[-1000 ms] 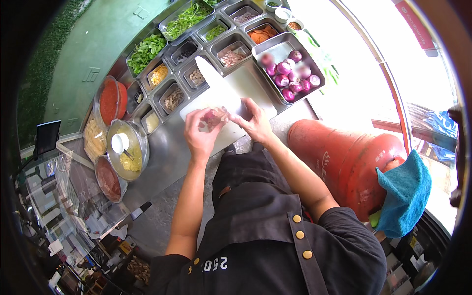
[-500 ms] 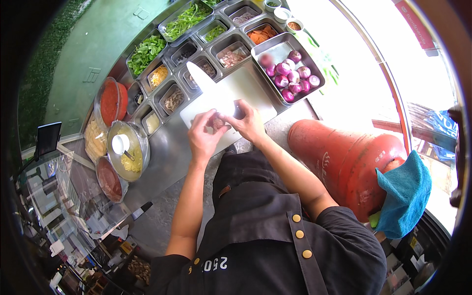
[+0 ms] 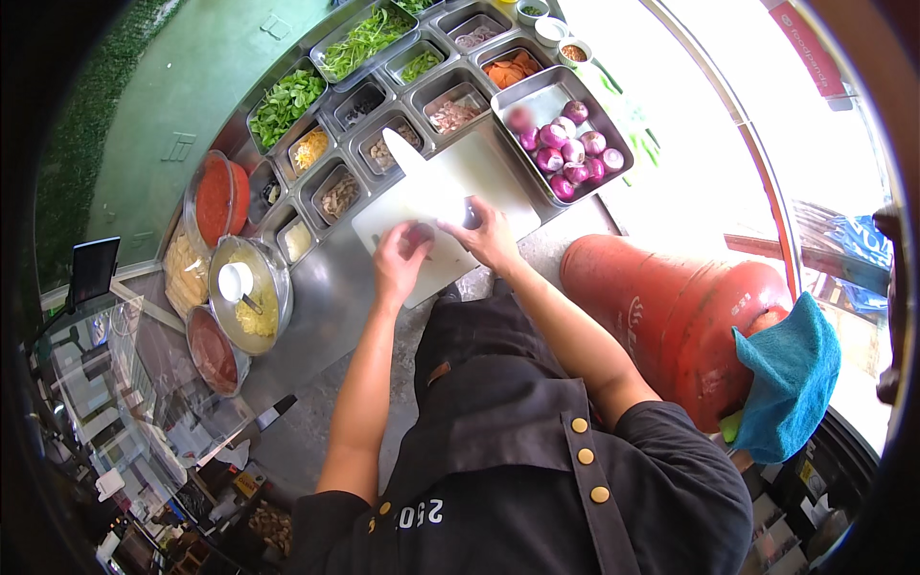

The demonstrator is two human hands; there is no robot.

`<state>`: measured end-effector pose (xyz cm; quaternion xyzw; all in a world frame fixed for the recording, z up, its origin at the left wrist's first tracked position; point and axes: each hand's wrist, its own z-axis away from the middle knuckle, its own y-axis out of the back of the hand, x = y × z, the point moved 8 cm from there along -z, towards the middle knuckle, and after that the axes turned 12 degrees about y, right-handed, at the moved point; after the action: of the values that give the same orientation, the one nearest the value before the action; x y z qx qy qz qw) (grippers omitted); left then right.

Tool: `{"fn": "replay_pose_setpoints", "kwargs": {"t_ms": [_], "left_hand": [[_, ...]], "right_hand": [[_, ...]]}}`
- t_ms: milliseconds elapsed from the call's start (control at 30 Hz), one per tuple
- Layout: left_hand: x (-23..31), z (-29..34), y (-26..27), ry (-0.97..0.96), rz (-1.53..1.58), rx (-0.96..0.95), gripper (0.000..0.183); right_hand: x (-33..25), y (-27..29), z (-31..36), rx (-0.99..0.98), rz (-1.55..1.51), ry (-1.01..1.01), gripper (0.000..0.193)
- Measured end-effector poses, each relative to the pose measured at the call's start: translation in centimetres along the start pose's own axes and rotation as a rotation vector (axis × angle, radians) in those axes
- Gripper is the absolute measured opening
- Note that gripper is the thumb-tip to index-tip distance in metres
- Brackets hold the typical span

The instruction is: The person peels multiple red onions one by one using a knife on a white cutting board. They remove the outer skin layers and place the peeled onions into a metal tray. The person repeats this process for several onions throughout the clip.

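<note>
Head view: your left hand (image 3: 399, 257) is over the cutting board (image 3: 505, 182)'s near left part, fingers cupped round a small dark onion (image 3: 418, 232), blurred and half covered. Your right hand (image 3: 491, 240), at its three o'clock, appears wrapped round a knife (image 3: 426, 177)'s handle, thumb stretched toward the onion; a narrow gap shows between the hands.

Technique, as judged: grip the onion low, seat it on the board for steadiness, and tuck the left fingertips behind the blade's path. Use short, light strokes with the blade's heel; the skin is likely slippery.

Edges: the blade points to eleven o'clock, its tip overlapping a pan (image 3: 357, 149) of pale pieces in view; angle it inward before turning. The metal tray (image 3: 546, 96) of red onions (image 3: 549, 159) borders the board at two o'clock. Smooth steel bench (image 3: 326, 292) gives elbow room at eight; a gas cylinder (image 3: 671, 297) bulges at four.
</note>
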<state>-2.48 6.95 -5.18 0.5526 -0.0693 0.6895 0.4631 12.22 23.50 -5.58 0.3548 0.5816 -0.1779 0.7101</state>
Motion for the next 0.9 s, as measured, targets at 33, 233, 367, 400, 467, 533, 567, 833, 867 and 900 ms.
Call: {"fn": "replay_pose_setpoints", "kwargs": {"t_ms": [33, 233, 367, 400, 467, 533, 567, 833, 867, 900], "left_hand": [[0.1, 0.1, 0.2, -0.106, -0.079, 0.033, 0.042], [-2.5, 1.5, 0.5, -0.061, -0.125, 0.125, 0.036], [-4.1, 2.3, 1.3, -0.016, -0.116, 0.147, 0.024], [-4.9, 2.2, 1.5, 0.046, -0.133, 0.148, 0.022], [-5.7, 2.0, 2.1, 0.079, 0.129, 0.136, 0.019], [-6.0, 1.3, 2.2, 0.132, 0.291, 0.092, 0.016], [-5.7, 1.0, 2.4, 0.137, 0.331, 0.059, 0.015], [-0.3, -3.7, 1.1, 0.085, -0.029, -0.026, 0.019], [0.1, -4.4, 0.5, 0.086, -0.184, -0.058, 0.018], [2.2, -4.5, 0.3, -0.155, -0.347, -0.008, 0.015]], "right_hand": [[0.2, 0.2, 0.1, -0.010, 0.089, 0.022, 0.073], [3.6, -0.7, 0.4, -0.028, 0.148, -0.043, 0.063], [4.3, -1.2, 0.9, 0.006, 0.186, -0.072, 0.059], [4.2, -1.2, 1.1, -0.012, 0.216, -0.075, 0.060], [3.6, -1.3, 1.3, -0.041, 0.260, -0.071, 0.061], [2.8, -1.0, 1.1, -0.044, 0.300, -0.043, 0.062], [2.8, -1.1, 1.1, -0.050, 0.302, -0.064, 0.060], [3.7, 0.2, 1.1, 0.083, 0.278, -0.054, 0.055], [3.8, 0.5, 1.1, 0.095, 0.279, -0.053, 0.054], [4.0, 0.8, 1.2, 0.108, 0.280, -0.053, 0.052]]}}
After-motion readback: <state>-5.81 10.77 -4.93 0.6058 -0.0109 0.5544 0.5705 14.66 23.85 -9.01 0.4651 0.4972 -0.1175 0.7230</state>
